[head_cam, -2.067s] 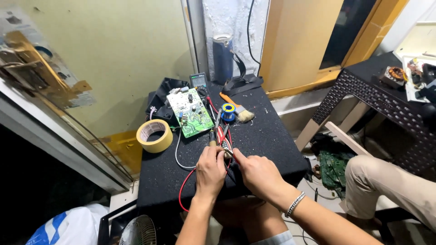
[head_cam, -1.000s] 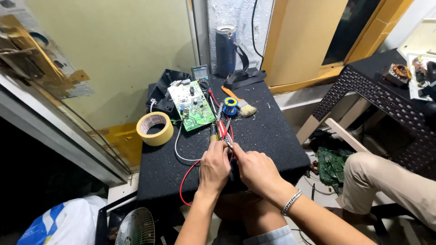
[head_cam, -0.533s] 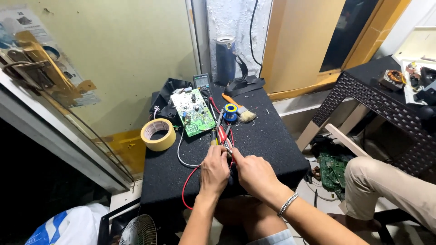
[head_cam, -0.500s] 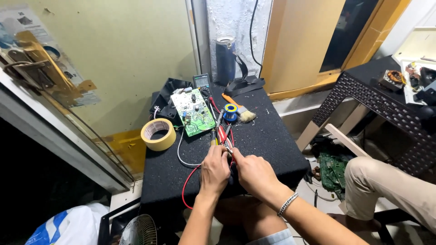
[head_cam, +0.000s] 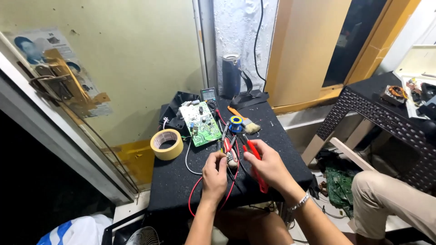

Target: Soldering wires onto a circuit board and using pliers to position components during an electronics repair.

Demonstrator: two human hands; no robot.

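My left hand (head_cam: 214,174) pinches a small electronic part (head_cam: 230,158) with red and black wires (head_cam: 194,199) trailing from it, just above the black table (head_cam: 177,181). My right hand (head_cam: 268,165) grips red-handled pliers (head_cam: 256,170), the handles pointing toward me and the tip meeting the small part between both hands. A green circuit board (head_cam: 200,123) lies further back on the table.
A roll of yellow tape (head_cam: 166,144) sits at the left of the table. A blue solder spool (head_cam: 235,122), a brush (head_cam: 245,122), a small meter (head_cam: 209,94) and a dark cylinder (head_cam: 230,75) stand at the back. Another person's knee (head_cam: 390,199) is at the right.
Both hands stay together over the small part. The red pliers show more clearly in my right hand, and the view has shifted slightly.
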